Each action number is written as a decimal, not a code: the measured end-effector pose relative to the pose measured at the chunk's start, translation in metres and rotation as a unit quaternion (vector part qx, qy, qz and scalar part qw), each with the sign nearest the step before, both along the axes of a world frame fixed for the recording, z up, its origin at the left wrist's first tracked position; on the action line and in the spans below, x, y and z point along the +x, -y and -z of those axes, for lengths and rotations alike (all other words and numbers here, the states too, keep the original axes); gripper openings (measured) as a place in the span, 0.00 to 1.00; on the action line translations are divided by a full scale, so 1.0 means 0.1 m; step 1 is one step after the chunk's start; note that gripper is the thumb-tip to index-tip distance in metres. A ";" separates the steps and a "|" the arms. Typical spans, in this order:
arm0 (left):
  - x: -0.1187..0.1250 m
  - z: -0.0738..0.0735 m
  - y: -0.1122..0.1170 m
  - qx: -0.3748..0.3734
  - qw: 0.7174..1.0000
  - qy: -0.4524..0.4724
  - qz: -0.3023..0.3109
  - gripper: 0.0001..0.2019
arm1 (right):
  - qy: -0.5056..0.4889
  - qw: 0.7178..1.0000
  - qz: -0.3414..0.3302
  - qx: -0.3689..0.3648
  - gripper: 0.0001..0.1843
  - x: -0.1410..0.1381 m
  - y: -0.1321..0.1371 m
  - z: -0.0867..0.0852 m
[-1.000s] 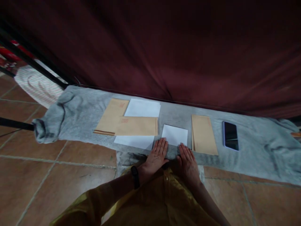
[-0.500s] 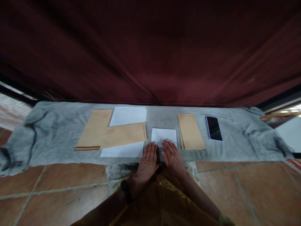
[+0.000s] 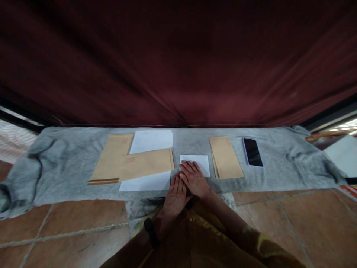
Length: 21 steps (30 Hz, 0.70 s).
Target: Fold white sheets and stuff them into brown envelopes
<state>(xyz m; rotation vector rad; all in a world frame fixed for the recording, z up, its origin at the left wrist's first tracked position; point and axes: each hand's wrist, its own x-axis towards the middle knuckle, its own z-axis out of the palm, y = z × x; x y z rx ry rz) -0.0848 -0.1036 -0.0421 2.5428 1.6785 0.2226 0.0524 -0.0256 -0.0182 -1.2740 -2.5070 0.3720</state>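
Note:
A small folded white paper [image 3: 199,161] lies on a grey cloth [image 3: 69,160] spread over the tiled floor. My right hand [image 3: 193,178] rests flat on the paper's near left part, fingers stretched out. My left hand [image 3: 175,194] lies flat just below and to the left, fingers out, touching the cloth at the paper's near edge. To the left, two brown envelopes [image 3: 131,163] lie across a white sheet [image 3: 152,141]. A stack of brown envelopes [image 3: 225,156] lies right of the folded paper.
A dark phone [image 3: 252,152] lies face up on the cloth at the right. A dark red curtain [image 3: 178,63] hangs right behind the cloth. Brown floor tiles [image 3: 64,216] lie in front. A white sheet [image 3: 344,154] shows at the far right edge.
My right hand slid up and left onto the folded paper, crossing over my left fingertips. My left hand stayed near the paper's lower edge. The camera swung right, then settled.

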 end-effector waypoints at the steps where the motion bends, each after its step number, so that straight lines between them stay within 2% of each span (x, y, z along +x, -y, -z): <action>1: 0.00 0.00 0.00 0.000 1.000 -0.001 -0.001 0.36 | 0.001 1.000 0.003 0.002 0.22 -0.01 -0.02 0.01; 21: 0.04 -0.04 -0.03 0.017 1.000 -0.014 -0.010 0.37 | 0.011 0.999 0.046 -0.003 0.24 -0.12 -0.28 0.04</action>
